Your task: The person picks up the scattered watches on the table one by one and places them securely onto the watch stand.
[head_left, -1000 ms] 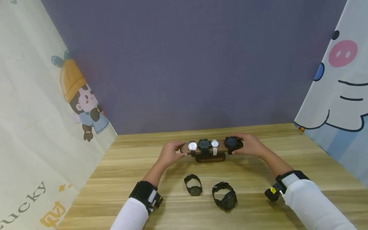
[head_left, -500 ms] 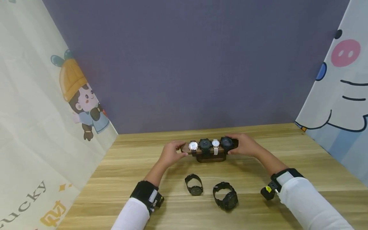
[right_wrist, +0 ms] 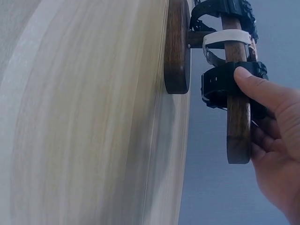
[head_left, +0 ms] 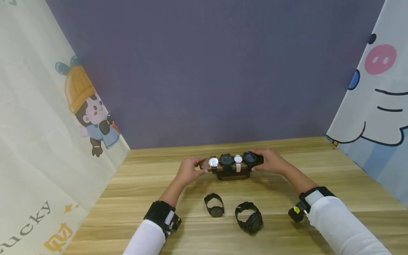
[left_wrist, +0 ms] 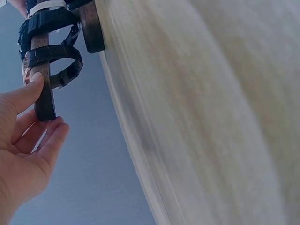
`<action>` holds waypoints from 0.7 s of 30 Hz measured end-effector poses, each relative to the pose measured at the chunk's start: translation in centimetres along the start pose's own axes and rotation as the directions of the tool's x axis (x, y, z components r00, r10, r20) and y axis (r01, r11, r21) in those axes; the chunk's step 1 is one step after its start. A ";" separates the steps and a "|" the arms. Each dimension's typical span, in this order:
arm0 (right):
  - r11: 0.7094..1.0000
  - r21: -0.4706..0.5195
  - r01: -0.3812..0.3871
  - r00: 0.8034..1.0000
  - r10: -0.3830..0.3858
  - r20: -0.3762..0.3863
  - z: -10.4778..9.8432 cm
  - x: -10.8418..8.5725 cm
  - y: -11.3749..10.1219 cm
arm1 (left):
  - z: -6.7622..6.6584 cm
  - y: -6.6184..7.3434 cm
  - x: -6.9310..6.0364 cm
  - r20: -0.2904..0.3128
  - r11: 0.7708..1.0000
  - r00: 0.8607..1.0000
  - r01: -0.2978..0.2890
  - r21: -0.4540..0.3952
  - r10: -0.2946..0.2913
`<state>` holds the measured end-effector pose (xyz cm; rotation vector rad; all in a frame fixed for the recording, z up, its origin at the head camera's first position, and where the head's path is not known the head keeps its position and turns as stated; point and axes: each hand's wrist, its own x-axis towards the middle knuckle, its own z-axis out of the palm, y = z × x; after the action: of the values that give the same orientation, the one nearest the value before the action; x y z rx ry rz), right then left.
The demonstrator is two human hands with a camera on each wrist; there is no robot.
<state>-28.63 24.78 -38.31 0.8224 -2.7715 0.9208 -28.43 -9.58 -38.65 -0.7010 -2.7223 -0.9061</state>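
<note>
A dark wooden watch stand (head_left: pixel 233 175) stands at the back of the table. Several watches hang on its crossbar: a white-faced watch with a dark strap (head_left: pixel 213 162), a bulky dark watch (head_left: pixel 226 160), a small white-strapped watch (head_left: pixel 238 159) and a black watch (head_left: pixel 250 158). My left hand (head_left: pixel 188 170) holds the bar's left end, thumb on its edge in the left wrist view. At the other side my right hand (head_left: pixel 271 161) grips the black watch, its thumb (right_wrist: pixel 255 84) on the strap. Past that strap, the bar's end (right_wrist: pixel 239 145) shows bare in the right wrist view.
Two black watches lie on the wooden table (head_left: pixel 143 212) between my forearms: a slimmer one (head_left: pixel 216 211) and a chunkier one (head_left: pixel 254 222). A dark panel (head_left: pixel 223 71) rises behind the stand. Printed curtains hang on both sides.
My right hand has slid left along the bar with the black watch, which now sits close to the white-strapped one. My left hand stays at the bar's left end.
</note>
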 end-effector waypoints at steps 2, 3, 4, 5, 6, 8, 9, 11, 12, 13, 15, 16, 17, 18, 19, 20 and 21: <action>1.000 -0.002 -0.004 1.000 0.004 0.004 0.0 0.0 -0.1 | 0.0 0.0 -0.1 0.002 1.000 1.000 0.006 0.000 -0.006; 1.000 -0.005 -0.007 1.000 0.007 0.007 0.0 -0.1 -0.1 | 0.0 0.1 -0.1 0.004 1.000 1.000 0.006 0.000 -0.006; 1.000 -0.011 -0.008 1.000 0.008 0.009 0.0 -0.1 -0.1 | -0.1 0.1 -0.2 0.006 1.000 1.000 0.008 0.004 -0.008; 1.000 -0.014 -0.011 1.000 0.011 0.014 0.0 -0.1 -0.2 | -0.1 0.2 -0.2 0.009 1.000 1.000 0.010 0.009 -0.010; 1.000 -0.022 -0.014 1.000 0.015 0.018 -0.1 -0.2 -0.3 | -0.1 0.2 -0.2 0.012 1.000 1.000 0.012 0.019 -0.012; 0.999 -0.037 -0.023 0.999 0.024 0.026 -0.4 -0.4 -0.4 | -0.2 0.3 -0.3 0.019 0.999 1.000 0.017 0.035 -0.018; 0.999 -0.044 -0.029 0.999 0.030 0.027 -0.5 -0.6 -0.6 | -0.3 0.4 -0.3 0.022 0.999 1.000 0.020 0.043 -0.021; 0.997 -0.059 -0.041 0.999 0.043 0.025 -1.0 -1.0 -0.8 | -0.6 0.5 -0.5 0.027 0.998 0.999 0.034 0.055 -0.035; 0.997 -0.068 -0.046 0.999 0.047 0.018 -1.2 -1.2 -0.9 | -0.7 0.6 -0.6 0.027 0.997 0.999 0.041 0.061 -0.043; 0.996 -0.068 -0.053 0.998 0.054 0.009 -1.4 -1.5 -1.0 | -0.9 0.7 -0.7 0.026 0.997 0.999 0.045 0.066 -0.047; 0.996 -0.079 -0.047 0.999 0.046 -0.015 -1.9 -2.1 -1.2 | -1.3 1.0 -0.9 0.019 0.996 0.999 0.041 0.077 -0.043; 0.996 -0.083 -0.040 0.999 0.038 -0.027 -2.1 -2.4 -1.3 | -1.5 1.1 -1.1 0.015 0.996 0.999 0.032 0.081 -0.033; 0.996 -0.086 -0.029 0.999 0.026 -0.039 -2.3 -2.7 -1.4 | -1.7 1.3 -1.2 0.011 0.996 1.000 0.017 0.087 -0.018; 0.996 -0.090 -0.020 0.999 0.016 -0.050 -2.5 -3.0 -1.5 | -1.8 1.4 -1.4 0.010 0.996 1.000 -0.001 0.089 0.000; 0.996 -0.091 -0.017 0.998 0.011 -0.062 -2.6 -3.4 -1.6 | -2.0 1.6 -1.6 0.011 0.996 1.000 -0.020 0.089 0.019; 0.996 -0.086 -0.012 0.997 0.006 -0.074 -2.6 -3.8 -1.7 | -2.1 1.8 -1.8 0.018 0.996 0.999 -0.040 0.085 0.039; 0.997 -0.079 -0.008 0.996 0.001 -0.085 -2.6 -4.2 -1.8 | -2.2 2.0 -2.1 0.027 0.995 0.998 -0.066 0.069 0.064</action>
<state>-24.33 27.02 -36.37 0.7470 -2.7187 0.8209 -25.59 -10.24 -36.50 -0.7878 -2.7208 -0.7895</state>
